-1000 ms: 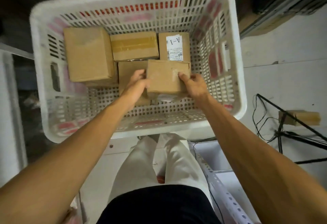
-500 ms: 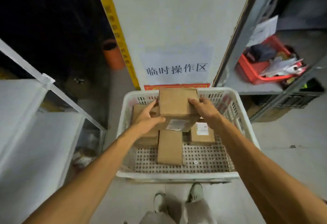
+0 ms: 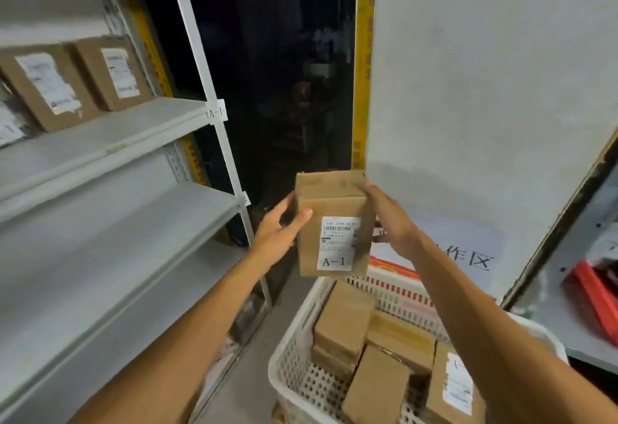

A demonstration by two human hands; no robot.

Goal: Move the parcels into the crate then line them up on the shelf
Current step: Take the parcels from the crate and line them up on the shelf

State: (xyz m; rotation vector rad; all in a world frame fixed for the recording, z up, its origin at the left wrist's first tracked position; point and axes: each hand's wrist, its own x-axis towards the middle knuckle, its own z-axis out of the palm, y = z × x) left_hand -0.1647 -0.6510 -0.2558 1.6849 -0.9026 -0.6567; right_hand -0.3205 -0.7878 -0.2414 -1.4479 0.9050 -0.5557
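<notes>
A: Left of frame, upper board [image 3: 100, 142]: parcels [image 3: 113, 74] fill its upper-left end, bare from there to the post [image 3: 201, 65].
B: Next one down?
A: The middle board [image 3: 117, 229] is bare over all its visible length.
B: Obstructions, centre and right?
A: The post slants down at the boards' right corner. At centre, the held parcel [image 3: 332, 223], above the crate [image 3: 292, 333] at lower right. The wall [image 3: 485, 72] fills the right. The dark gap [image 3: 284, 72] between post and wall is open.

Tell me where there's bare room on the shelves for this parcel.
For the held parcel, the A-1 shelf is bare between the labelled parcels and the post. The shelf below shows bare too. The crate is crowded with parcels.
</notes>
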